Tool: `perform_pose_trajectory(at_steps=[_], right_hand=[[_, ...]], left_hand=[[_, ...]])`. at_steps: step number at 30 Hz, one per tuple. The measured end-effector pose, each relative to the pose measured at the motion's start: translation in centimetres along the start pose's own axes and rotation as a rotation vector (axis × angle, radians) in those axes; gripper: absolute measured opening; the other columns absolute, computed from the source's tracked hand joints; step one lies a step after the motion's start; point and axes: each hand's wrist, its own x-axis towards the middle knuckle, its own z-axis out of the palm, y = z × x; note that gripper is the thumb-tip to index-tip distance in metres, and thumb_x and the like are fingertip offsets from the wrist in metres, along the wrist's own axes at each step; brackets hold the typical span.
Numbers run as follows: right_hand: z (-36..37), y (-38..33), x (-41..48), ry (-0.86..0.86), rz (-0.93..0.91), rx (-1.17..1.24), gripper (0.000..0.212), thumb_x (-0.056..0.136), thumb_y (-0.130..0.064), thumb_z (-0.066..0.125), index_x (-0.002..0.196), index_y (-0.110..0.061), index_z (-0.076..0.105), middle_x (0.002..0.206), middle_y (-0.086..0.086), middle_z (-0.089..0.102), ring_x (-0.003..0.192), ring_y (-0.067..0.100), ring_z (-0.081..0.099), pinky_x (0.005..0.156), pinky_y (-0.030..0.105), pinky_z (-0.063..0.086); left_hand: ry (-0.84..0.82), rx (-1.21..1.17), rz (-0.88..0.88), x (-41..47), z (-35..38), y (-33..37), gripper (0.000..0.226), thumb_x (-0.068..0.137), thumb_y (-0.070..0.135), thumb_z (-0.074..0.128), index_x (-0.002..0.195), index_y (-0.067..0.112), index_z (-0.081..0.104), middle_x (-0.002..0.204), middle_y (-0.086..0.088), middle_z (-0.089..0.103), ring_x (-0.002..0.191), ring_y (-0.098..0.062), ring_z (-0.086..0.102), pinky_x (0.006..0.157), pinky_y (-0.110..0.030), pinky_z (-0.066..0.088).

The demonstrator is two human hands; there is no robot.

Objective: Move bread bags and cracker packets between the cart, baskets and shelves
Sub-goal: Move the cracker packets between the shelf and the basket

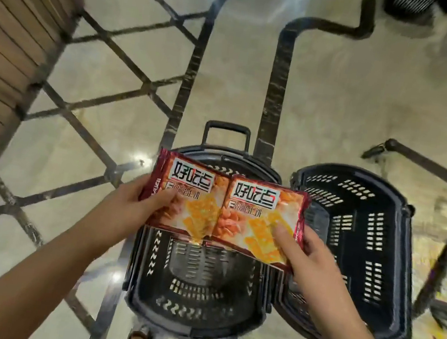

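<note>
Marble floor (341, 99). Above left basket (201, 281): your left hand (138, 197) pinches left cracker packet (190, 193), right hand (310, 256) pinches right cracker packet (259, 211), fingers (282, 235) on edges. Risk: edge pinch slips, packet lands outside basket.

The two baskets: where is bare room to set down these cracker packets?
Both bottoms look bare. The left basket is free inside its slotted walls, under the left packet and right packet. The right basket is free too, between the left basket and the cart frame. It is tight only where the two rims meet, below the right hand.
</note>
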Motion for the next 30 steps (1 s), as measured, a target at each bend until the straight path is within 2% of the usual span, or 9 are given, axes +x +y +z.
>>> perform_pose_trajectory(at_steps=[4,7,9,13,18,21,23,27,30], right_hand=[[-3.5,-8.3,-9.6,0.029,-0.115,0.039,0.036,0.093,-0.043,0.063,0.124,-0.025,0.068,0.111,-0.004,0.079,0.102,0.016,0.076,0.089,0.033,0.056],[-5.9,-12.6,-16.8,0.090,-0.211,0.097,0.034,0.091,-0.040,0.062,0.121,-0.025,0.068,0.110,-0.003,0.079,0.101,0.016,0.076,0.082,0.026,0.056],[-7.0,-14.2,-20.9,0.160,-0.249,0.135,0.036,0.089,-0.040,0.063,0.118,-0.021,0.069,0.107,0.001,0.079,0.099,0.018,0.076,0.087,0.035,0.055],[-8.9,-15.1,-26.3,0.275,-0.292,0.233,0.028,0.091,-0.038,0.064,0.111,-0.018,0.071,0.099,0.001,0.080,0.089,0.016,0.077,0.075,0.028,0.055],[-10.0,-13.4,-32.9,0.459,-0.313,0.403,0.051,0.075,-0.049,0.078,0.113,-0.015,0.074,0.105,0.006,0.080,0.094,0.022,0.077,0.094,0.042,0.052],[-9.2,-11.6,-36.6,0.585,-0.285,0.513,0.062,0.074,-0.045,0.079,0.127,-0.014,0.068,0.113,0.004,0.078,0.099,0.021,0.076,0.101,0.045,0.051],[-8.2,-10.1,-39.5,0.674,-0.278,0.553,0.055,0.075,-0.043,0.073,0.123,-0.015,0.070,0.109,0.005,0.079,0.096,0.022,0.077,0.097,0.044,0.052],[-5.0,-6.2,-46.1,0.895,-0.249,0.659,0.036,0.087,-0.037,0.066,0.117,-0.019,0.071,0.106,0.004,0.080,0.095,0.023,0.078,0.085,0.040,0.055],[-2.5,-2.4,-51.8,1.068,-0.210,0.760,0.036,0.086,-0.038,0.066,0.118,-0.021,0.071,0.105,0.001,0.080,0.094,0.020,0.078,0.087,0.038,0.053]], left_hand=[[-0.072,0.010,0.115,-8.2,-3.2,9.9,0.027,0.097,0.038,0.061,0.120,0.027,0.071,0.109,0.004,0.079,0.101,-0.016,0.076,0.095,-0.038,0.052],[-0.127,0.049,0.195,-13.6,-4.5,15.9,0.029,0.097,0.034,0.061,0.122,0.022,0.069,0.111,0.000,0.079,0.103,-0.023,0.075,0.094,-0.040,0.054],[-0.152,0.051,0.270,-16.7,-4.8,18.8,0.030,0.099,0.030,0.059,0.124,0.018,0.068,0.114,-0.002,0.078,0.105,-0.024,0.075,0.092,-0.035,0.057],[-0.202,0.012,0.374,-20.5,-4.0,21.8,0.037,0.089,0.049,0.074,0.113,0.021,0.076,0.109,-0.003,0.079,0.100,-0.021,0.076,0.082,-0.030,0.057],[-0.308,0.024,0.499,-22.6,-1.0,24.9,0.046,0.074,0.062,0.078,0.105,0.028,0.078,0.102,0.007,0.080,0.092,-0.011,0.076,0.066,-0.011,0.053],[-0.409,0.109,0.524,-23.5,0.9,26.1,0.026,0.086,0.052,0.067,0.102,0.033,0.077,0.099,0.006,0.080,0.082,-0.006,0.076,0.070,-0.024,0.052],[-0.488,0.131,0.501,-23.6,1.9,26.4,0.023,0.091,0.041,0.063,0.107,0.029,0.075,0.095,0.003,0.081,0.080,-0.011,0.077,0.072,-0.030,0.050],[-0.721,0.162,0.491,-25.7,5.1,26.3,0.045,0.077,0.049,0.074,0.115,0.025,0.070,0.099,-0.006,0.080,0.087,-0.029,0.078,0.083,-0.044,0.054],[-0.935,0.258,0.518,-29.3,8.6,25.4,0.086,0.043,0.075,0.088,0.113,0.027,0.073,0.103,-0.007,0.080,0.087,-0.027,0.078,0.087,-0.045,0.053]])
